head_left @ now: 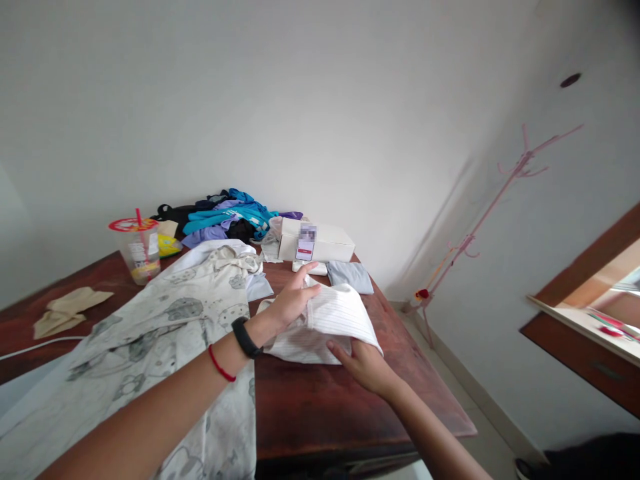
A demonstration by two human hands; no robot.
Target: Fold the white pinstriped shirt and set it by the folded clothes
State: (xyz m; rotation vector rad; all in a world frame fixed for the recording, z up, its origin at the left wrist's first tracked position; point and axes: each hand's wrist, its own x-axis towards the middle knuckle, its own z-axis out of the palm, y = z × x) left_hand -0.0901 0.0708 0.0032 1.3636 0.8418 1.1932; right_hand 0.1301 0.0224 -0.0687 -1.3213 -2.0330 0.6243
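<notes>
Both hands (295, 300) (367, 365) on white ribbed garment (335, 320), partly folded.

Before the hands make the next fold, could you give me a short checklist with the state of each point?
1. Left hand rests flat on the white striped cloth: ok.
2. Right hand takes the cloth's near edge: ok.
3. Cloth lies fully on the table: ok.
4. Cloth is clear of the patterned sheet: cannot tell.
5. White box stands apart from the cloth: ok.
6. Drink cup is upright, far from the hands: ok.
</notes>
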